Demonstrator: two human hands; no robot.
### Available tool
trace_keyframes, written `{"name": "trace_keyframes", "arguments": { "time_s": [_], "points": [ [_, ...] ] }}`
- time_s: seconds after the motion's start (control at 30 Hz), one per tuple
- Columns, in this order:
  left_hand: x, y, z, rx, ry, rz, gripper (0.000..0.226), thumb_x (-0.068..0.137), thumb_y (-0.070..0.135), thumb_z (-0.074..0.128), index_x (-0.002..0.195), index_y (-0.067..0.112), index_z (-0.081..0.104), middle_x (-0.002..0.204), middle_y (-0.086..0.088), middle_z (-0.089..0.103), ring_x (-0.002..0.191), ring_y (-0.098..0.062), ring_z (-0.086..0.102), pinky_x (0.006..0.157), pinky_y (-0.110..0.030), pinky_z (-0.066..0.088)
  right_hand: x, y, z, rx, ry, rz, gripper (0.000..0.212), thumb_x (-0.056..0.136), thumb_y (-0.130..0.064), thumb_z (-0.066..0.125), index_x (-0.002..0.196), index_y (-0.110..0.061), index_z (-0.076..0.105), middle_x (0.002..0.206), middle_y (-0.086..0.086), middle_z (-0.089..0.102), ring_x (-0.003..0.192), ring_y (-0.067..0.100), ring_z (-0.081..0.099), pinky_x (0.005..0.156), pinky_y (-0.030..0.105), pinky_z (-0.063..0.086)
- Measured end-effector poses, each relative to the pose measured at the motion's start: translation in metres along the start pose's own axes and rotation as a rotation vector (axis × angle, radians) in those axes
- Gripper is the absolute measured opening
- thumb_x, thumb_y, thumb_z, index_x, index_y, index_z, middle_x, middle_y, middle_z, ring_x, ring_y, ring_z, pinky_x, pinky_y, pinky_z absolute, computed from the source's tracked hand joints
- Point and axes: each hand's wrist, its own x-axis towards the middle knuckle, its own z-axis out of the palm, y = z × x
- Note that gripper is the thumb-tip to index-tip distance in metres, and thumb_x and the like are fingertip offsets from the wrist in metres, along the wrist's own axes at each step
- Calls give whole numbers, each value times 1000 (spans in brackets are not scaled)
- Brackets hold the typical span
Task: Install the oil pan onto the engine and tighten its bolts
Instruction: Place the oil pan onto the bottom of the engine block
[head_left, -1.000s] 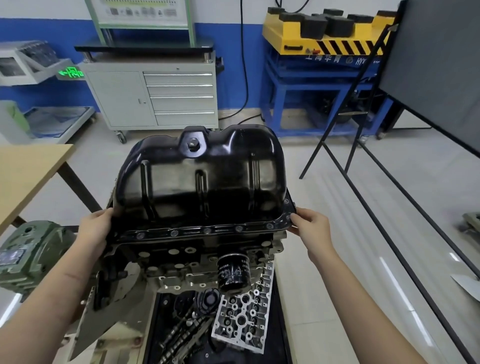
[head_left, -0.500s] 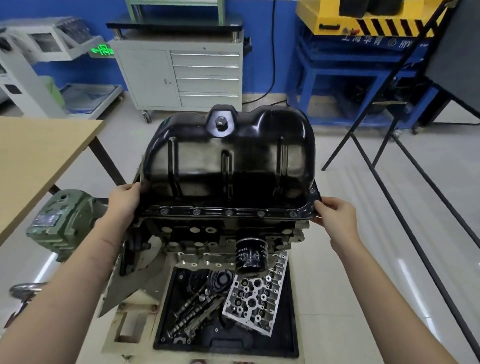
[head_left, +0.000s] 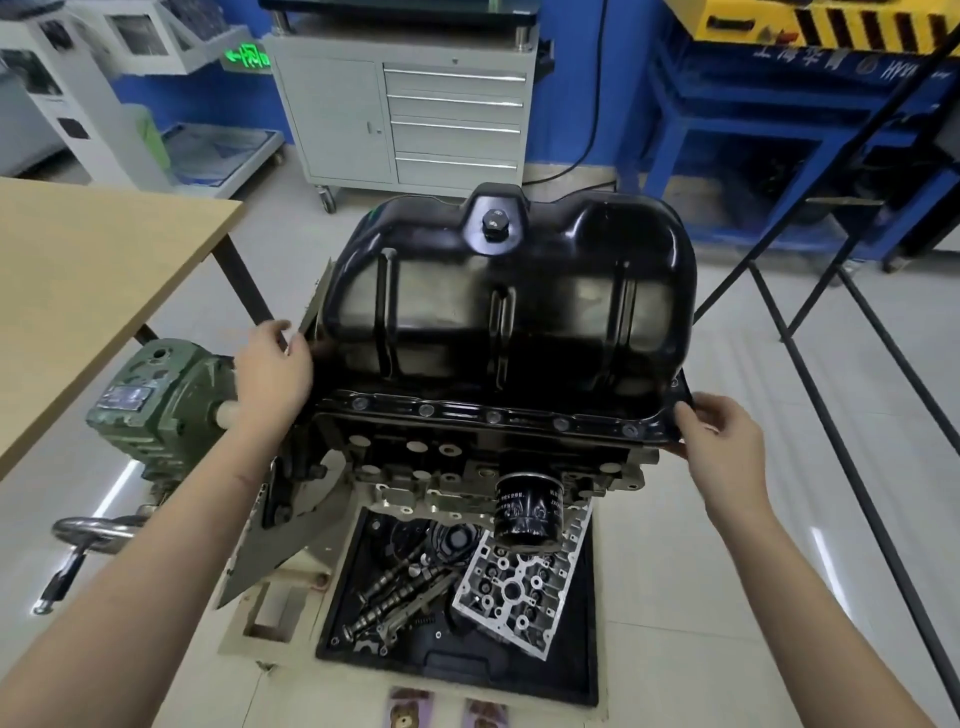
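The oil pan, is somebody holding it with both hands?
Yes, the left hand and right hand touch opposite ends of the oil pan.

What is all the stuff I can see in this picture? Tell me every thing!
oil pan: one, black, on top of the engine
engine: one, dark and silver, under the pan
oil filter: one, black, front of the engine
parts tray: one, black, on the floor below
cylinder head: one, silver, in the tray
gearbox: one, green, left
table: one, tan, left
drawer cabinet: one, grey, behind
left hand: one, at the pan's left end
right hand: one, holding the pan's right rim
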Motion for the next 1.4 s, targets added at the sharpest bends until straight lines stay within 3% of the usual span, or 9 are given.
{"name": "trace_keyframes", "arguments": {
  "time_s": [0.07, 0.13, 0.27, 0.4, 0.5, 0.8, 0.93, 1.07, 1.4],
  "points": [
    [-24, 6, -16, 7, 168, 368, 25, 90, 11, 45, 102, -3, 61, 101, -21, 60, 101, -25, 50, 85, -39, 41, -16, 3, 2, -269, 83, -435, 30, 87, -14, 59, 115, 0, 58, 114, 13, 56, 99, 18, 52, 86, 27, 42],
    [-56, 10, -22, -6, 136, 731, 23, 87, 14, 49, 90, -3, 65, 85, -17, 63, 86, -19, 49, 79, -29, 38, -31, 6, 9, -440, 57, -891, 27, 84, -17, 60, 100, 3, 67, 99, 18, 62, 92, 22, 54, 81, 31, 42],
    [-96, 16, 9, 64, -81, 1053, 27, 84, 20, 56, 86, -2, 72, 80, -12, 68, 77, -20, 56, 69, -29, 47, -44, 1, 36, -612, -88, -1106, 19, 76, -20, 68, 84, -3, 73, 78, 9, 66, 69, 26, 63, 64, 30, 44],
    [-97, 14, 23, 97, 15, 1060, 23, 81, 20, 59, 83, 2, 74, 79, -8, 69, 80, -16, 47, 65, -31, 41, -45, -4, 46, -649, -45, -1099, 13, 70, -13, 70, 80, -5, 73, 72, 6, 64, 61, 26, 59, 64, 25, 31],
    [-95, 12, 22, 112, 55, 1017, 22, 81, 23, 59, 80, 6, 74, 77, -4, 69, 80, -14, 47, 66, -27, 35, -41, -6, 46, -652, -64, -1118, 10, 68, -10, 72, 76, -5, 72, 70, 6, 63, 59, 26, 57, 60, 28, 36],
    [-60, -13, -18, 100, -120, 892, 30, 80, 28, 57, 75, 2, 72, 72, -7, 66, 64, -26, 61, 60, -33, 47, -39, -4, 52, -620, -94, -1121, 26, 81, -22, 53, 71, -6, 70, 67, 3, 61, 65, 20, 48, 55, 29, 38],
    [-53, -17, -31, 72, -214, 852, 34, 80, 29, 55, 78, 0, 72, 73, -9, 65, 68, -25, 60, 66, -29, 42, -40, -4, 51, -622, -86, -1117, 16, 77, -17, 62, 71, -6, 71, 67, 4, 61, 63, 19, 48, 50, 31, 43],
    [-54, -19, -31, 63, -194, 840, 29, 79, 26, 61, 79, -1, 72, 74, -11, 64, 76, -15, 50, 68, -26, 40, -43, -3, 46, -641, -76, -1104, 7, 68, -11, 69, 70, -5, 71, 66, 4, 61, 61, 21, 50, 49, 32, 44],
    [-47, -30, -34, 105, -178, 831, 16, 71, 13, 71, 75, -2, 71, 68, -12, 61, 62, -30, 59, 63, -29, 38, -42, -6, 50, -689, -51, -1140, 8, 69, -11, 68, 67, -3, 69, 63, 7, 60, 52, 28, 53, 46, 33, 45]
  ]
}}
